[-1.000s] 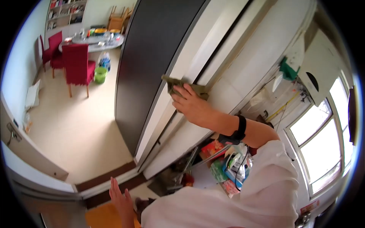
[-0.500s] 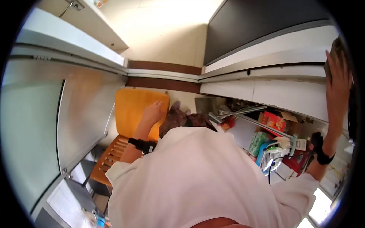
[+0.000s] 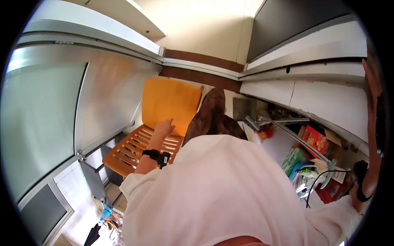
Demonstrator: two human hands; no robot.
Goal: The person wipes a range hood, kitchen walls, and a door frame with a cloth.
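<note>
My left hand (image 3: 165,128) hangs in front of the orange chair (image 3: 170,102). Nothing is in its loosely bent fingers, and the index finger points out. Whether it touches the chair I cannot tell. At the far right edge, my right hand (image 3: 372,84) is raised against a dark brown, cloth-like piece (image 3: 371,52). That hand shows nearly edge-on, with most of its fingers hidden at the rim of the view. Dark bands sit on both wrists.
A frosted glass door (image 3: 45,106) stands on the left. White-tiled ledge (image 3: 316,96) and door track run along the right. Below it lie metal tubes (image 3: 295,137), a red packet (image 3: 315,138), a green package (image 3: 293,160) and a black cable (image 3: 312,186). A brown threshold (image 3: 205,61) crosses ahead.
The view has shifted, so the chair and clutter appear further right. One leg has come forward. My right hand has slid toward the right edge and turned edge-on; my left index finger now sticks out.
</note>
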